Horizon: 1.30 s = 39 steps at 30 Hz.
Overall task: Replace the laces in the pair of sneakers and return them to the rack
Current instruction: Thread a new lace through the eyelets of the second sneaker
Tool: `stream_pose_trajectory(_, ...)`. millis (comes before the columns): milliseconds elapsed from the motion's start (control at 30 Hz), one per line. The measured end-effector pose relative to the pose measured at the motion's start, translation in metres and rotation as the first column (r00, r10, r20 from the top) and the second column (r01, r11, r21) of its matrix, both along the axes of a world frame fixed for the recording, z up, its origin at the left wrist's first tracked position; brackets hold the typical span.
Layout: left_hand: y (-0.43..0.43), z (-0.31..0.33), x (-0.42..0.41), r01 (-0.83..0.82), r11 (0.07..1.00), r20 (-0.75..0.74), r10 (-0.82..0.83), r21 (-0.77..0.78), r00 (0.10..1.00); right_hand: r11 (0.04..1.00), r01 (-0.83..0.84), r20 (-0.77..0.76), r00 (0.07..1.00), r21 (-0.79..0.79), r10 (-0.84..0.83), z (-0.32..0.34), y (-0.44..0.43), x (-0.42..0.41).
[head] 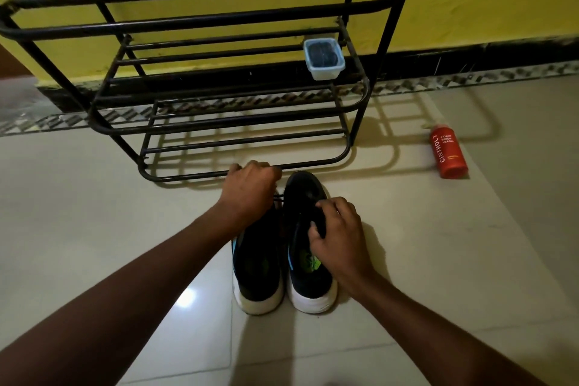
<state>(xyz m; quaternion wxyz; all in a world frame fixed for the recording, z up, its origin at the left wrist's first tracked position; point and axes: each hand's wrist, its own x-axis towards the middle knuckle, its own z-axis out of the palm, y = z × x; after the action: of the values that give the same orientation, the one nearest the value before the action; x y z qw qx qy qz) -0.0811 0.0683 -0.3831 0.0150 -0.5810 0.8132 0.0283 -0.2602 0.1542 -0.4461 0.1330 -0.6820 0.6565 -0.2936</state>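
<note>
On the floor before the rack [219,25], two dark sneakers [260,260] stand together, white heels nearest. Left hand [250,188] is curled closed over the left toe; right hand [338,235] fingers [316,229] pinch the right sneaker's tongue area.

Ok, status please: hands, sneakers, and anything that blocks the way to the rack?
Left hand closed on a lace over left sneaker. Right hand fingers on right sneaker tongue. Both sneakers on floor before rack. Path clear.
</note>
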Motion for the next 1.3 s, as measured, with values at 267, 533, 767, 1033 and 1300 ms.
stream_pose_trajectory(267,-0.015,-0.017,-0.008,-0.016,0.991,-0.04,0.021,0.131,0.999,0.995,0.009,0.092,0.996,0.104,-0.019,0.014,-0.02,0.005)
stream_pose_trajectory(533,0.008,-0.004,-0.026,-0.065,0.989,-0.643,0.134,0.13,0.754,0.962,0.184,0.431,0.865,0.2,-0.255,0.011,-0.018,-0.003)
stream_pose_trajectory(767,0.026,-0.017,-0.045,-0.108,0.962,-0.608,0.244,0.253,0.756,0.944,0.209,0.556,0.767,0.255,-0.321,0.006,-0.02,-0.006)
stream_pose_trajectory(1033,0.027,-0.027,-0.049,-0.101,0.96,-0.58,0.239,0.26,0.779,0.92,0.17,0.677,0.632,0.353,-0.377,-0.004,-0.023,-0.012)
stream_pose_trajectory(1300,0.031,-0.035,-0.052,-0.11,0.96,-0.575,0.243,0.256,0.781,0.906,0.144,0.728,0.552,0.397,-0.407,-0.011,-0.025,-0.013)
